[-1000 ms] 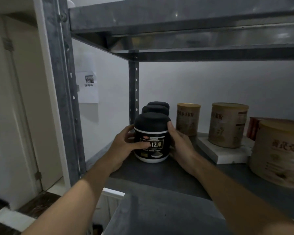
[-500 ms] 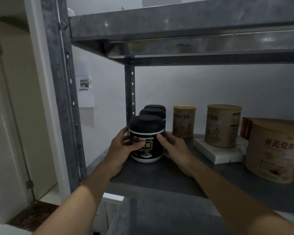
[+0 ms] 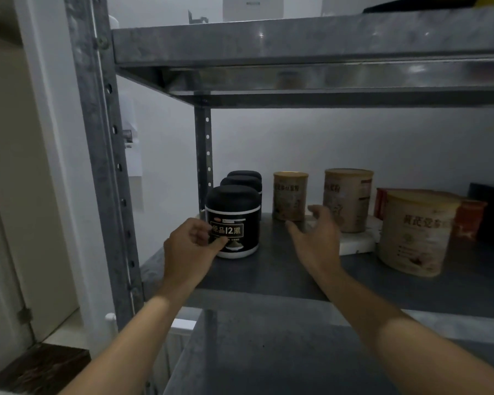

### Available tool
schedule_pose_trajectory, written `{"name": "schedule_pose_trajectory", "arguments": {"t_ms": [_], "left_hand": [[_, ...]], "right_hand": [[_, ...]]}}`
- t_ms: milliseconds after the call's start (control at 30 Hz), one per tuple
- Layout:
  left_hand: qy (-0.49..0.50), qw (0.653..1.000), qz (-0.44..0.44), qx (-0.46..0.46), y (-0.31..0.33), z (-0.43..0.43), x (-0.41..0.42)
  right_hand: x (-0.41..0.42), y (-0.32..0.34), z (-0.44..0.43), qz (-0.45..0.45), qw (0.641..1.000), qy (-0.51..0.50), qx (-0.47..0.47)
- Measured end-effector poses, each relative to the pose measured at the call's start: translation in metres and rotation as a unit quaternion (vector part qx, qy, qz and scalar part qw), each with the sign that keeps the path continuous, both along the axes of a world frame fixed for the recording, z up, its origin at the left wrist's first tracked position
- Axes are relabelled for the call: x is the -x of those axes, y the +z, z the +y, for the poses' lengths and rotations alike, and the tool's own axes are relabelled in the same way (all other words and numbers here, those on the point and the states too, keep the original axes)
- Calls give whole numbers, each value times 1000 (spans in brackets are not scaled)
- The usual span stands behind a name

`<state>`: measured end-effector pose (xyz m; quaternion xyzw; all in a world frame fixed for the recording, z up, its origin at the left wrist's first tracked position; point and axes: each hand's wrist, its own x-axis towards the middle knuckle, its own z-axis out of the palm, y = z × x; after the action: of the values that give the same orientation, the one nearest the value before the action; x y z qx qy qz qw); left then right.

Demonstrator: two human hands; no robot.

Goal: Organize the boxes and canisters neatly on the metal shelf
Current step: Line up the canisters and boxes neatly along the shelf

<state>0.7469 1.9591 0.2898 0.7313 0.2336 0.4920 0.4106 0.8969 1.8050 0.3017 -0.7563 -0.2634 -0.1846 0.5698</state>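
Where the deck of the metal shelf (image 3: pixel 268 277) meets the rear left post (image 3: pixel 203 155), about 10 o'clock from mid-view, a file of three stands upright, running front to back. The front black canister (image 3: pixel 236 220) has a white band and a gold-lettered label and sits on the deck near the left edge. The middle black canister (image 3: pixel 241 182) and rear black canister (image 3: pixel 245 174) show only domed lids behind it.

Left hand (image 3: pixel 190 248): at 7 o'clock of the front black canister, low against its left front. Fingers curled in, thumb tip over the label's lower edge. Grip or mere touch: cannot tell.

Right hand (image 3: pixel 315 242): at 3 o'clock of that canister, apart from it, above bare deck. Fingers spread and loose, holding nothing, tips toward 12 o'clock.

From the right hand:
- 11 o'clock: small tan canister (image 3: pixel 290 196), upright at the back.
- 1 o'clock: taller tan canister (image 3: pixel 347 199), standing on a flat white box (image 3: pixel 354 243).
- 3 o'clock, nearer the front: large tan canister (image 3: pixel 417 232), upright on the deck. A red box (image 3: pixel 468 220) is behind it; contact unclear.
- Far 3 o'clock edge: dark block (image 3: pixel 491 212), too dim to identify.

Upper shelf (image 3: pixel 297 44) overhead at 12 o'clock.
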Motion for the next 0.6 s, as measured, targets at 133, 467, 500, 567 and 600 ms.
{"name": "schedule_pose_trajectory", "arguments": {"t_ms": [133,467,500,567,600], "left_hand": [[-66,994,24,-78,-5,-34,-6],[-191,961,197,-47,7,-99,-100],[-192,960,200,-44,7,-99,-109],[-192,961,195,-34,8,-97,-124],[-190,963,189,-26,8,-95,-131]], "right_hand": [[-20,1,-20,-37,998,-44,-10],[-87,6,-48,65,996,-7,-59],[-91,6,-46,66,996,0,-64],[-98,7,-41,72,994,15,-80],[-101,7,-39,77,993,21,-88]]}}
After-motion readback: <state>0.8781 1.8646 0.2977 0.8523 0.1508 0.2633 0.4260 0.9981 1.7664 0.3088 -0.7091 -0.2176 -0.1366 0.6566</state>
